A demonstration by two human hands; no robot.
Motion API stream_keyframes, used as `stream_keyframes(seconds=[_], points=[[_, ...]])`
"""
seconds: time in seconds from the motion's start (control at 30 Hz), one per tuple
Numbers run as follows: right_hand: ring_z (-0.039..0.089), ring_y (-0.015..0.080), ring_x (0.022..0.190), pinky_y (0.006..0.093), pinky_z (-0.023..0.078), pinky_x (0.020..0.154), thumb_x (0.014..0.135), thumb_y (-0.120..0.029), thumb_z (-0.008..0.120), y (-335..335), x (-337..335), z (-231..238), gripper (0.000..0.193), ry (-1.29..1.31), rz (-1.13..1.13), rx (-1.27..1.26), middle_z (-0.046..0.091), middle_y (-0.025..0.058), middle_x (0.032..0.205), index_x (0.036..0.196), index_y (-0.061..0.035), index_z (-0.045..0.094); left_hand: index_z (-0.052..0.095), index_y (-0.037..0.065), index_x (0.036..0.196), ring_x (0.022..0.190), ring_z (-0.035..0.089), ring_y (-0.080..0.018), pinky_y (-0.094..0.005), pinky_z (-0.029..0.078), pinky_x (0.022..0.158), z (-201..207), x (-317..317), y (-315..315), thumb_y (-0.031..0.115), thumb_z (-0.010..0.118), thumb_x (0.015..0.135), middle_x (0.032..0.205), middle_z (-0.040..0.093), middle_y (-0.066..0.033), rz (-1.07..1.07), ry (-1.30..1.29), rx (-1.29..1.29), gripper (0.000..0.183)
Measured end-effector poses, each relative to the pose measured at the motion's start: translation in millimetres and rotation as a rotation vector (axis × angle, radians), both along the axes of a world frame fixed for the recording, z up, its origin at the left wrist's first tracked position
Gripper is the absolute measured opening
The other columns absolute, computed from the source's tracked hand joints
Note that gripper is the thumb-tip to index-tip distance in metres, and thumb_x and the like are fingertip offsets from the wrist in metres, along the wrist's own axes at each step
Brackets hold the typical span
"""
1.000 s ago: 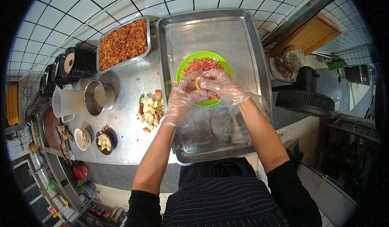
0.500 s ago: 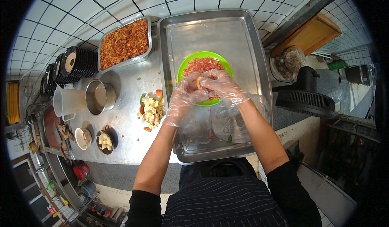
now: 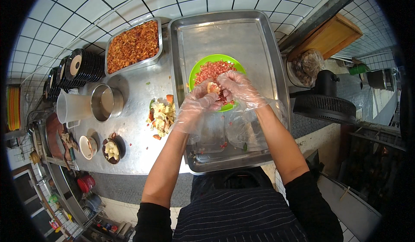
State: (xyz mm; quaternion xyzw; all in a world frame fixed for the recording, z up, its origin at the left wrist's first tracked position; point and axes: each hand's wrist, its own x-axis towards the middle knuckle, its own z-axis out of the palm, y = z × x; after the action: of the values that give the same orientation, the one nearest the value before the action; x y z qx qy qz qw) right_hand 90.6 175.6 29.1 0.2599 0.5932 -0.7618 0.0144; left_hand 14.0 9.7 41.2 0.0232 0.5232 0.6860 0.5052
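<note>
Both my hands wear clear plastic gloves and are over a bright green plate (image 3: 195,71) heaped with red pomegranate seeds (image 3: 212,69). My left hand (image 3: 198,101) is closed around a pale piece of pomegranate (image 3: 212,87), its inner side facing up. Close beside that piece, my right hand (image 3: 237,88) has its fingers drawn together. Whatever lies between its fingertips is hidden by the glove. The plate rests in a large steel tray (image 3: 225,30), and more seeds show below my fingers.
Left of the tray, peel scraps (image 3: 162,116) lie on the steel table. Farther left are a steel pot (image 3: 106,103), a clear pitcher (image 3: 71,106), a paper cup (image 3: 88,147) and a small dark bowl (image 3: 111,151). Behind stand a pan of reddish crumbly food (image 3: 133,46) and stacked black dishes (image 3: 80,65).
My right hand has shifted slightly right, away from the left. The pomegranate piece in my left hand has turned so that more of its pale side shows.
</note>
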Motion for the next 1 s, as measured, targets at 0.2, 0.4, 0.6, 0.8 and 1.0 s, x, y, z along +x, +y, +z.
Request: stream_keyframes(seconds=[0.2,0.4,0.6,0.8,1.0], points=[[0.059,0.0121,0.079,0.0286,0.051,0.074,0.089,-0.011,0.062,-1.0,-1.2,-0.6,0.014,0.244,0.086,0.449,0.063,0.0050,0.087,0.096,0.0003,0.063,0.046,0.002,0.129,0.084,0.062,-0.0165,-0.0284,0.055,0.077,-1.3,2.4,-5.5,0.001,0.064,0.084,0.103,0.060,-0.0094,0.099,0.016,0.052,0.049],[0.062,0.0144,0.087,0.0292,0.050,0.078,0.081,-0.013,0.068,-11.3,-2.3,18.4,0.023,0.127,0.055,0.450,0.066,0.0080,0.091,0.099,0.0013,0.063,0.048,0.003,0.128,0.098,0.060,-0.0165,-0.0295,0.051,0.087,-0.9,-0.3,-1.8,-0.002,0.071,0.075,0.111,0.061,-0.0094,0.032,0.248,-0.035,0.057],[0.061,0.0144,0.086,0.0281,0.051,0.075,0.077,-0.014,0.073,-12.9,-3.4,2.5,0.033,0.092,-0.013,0.045,0.064,0.0086,0.095,0.103,0.0020,0.061,0.051,0.006,0.124,0.099,0.060,-0.0159,-0.0296,0.049,0.089,-2.6,7.5,1.3,-0.006,0.071,0.072,0.109,0.062,-0.0072,0.101,0.285,0.046,0.057],[0.061,0.0132,0.082,0.0274,0.051,0.072,0.078,-0.013,0.070,-13.0,-4.4,2.3,0.030,0.098,-0.025,-0.087,0.064,0.0072,0.094,0.102,0.0018,0.061,0.053,0.006,0.123,0.102,0.058,-0.0154,-0.0296,0.049,0.091,7.6,11.5,2.5,-0.008,0.069,0.073,0.111,0.060,-0.0060,0.119,0.321,0.054,0.055],[0.060,0.0110,0.076,0.0248,0.050,0.066,0.078,-0.013,0.070,-14.0,-3.6,1.5,0.026,0.072,-0.042,-0.023,0.064,0.0053,0.087,0.098,0.0014,0.063,0.053,0.005,0.124,0.103,0.058,-0.0153,-0.0290,0.049,0.090,7.1,10.8,-0.1,-0.010,0.069,0.072,0.112,0.061,-0.0060,0.094,0.215,0.087,0.057]])
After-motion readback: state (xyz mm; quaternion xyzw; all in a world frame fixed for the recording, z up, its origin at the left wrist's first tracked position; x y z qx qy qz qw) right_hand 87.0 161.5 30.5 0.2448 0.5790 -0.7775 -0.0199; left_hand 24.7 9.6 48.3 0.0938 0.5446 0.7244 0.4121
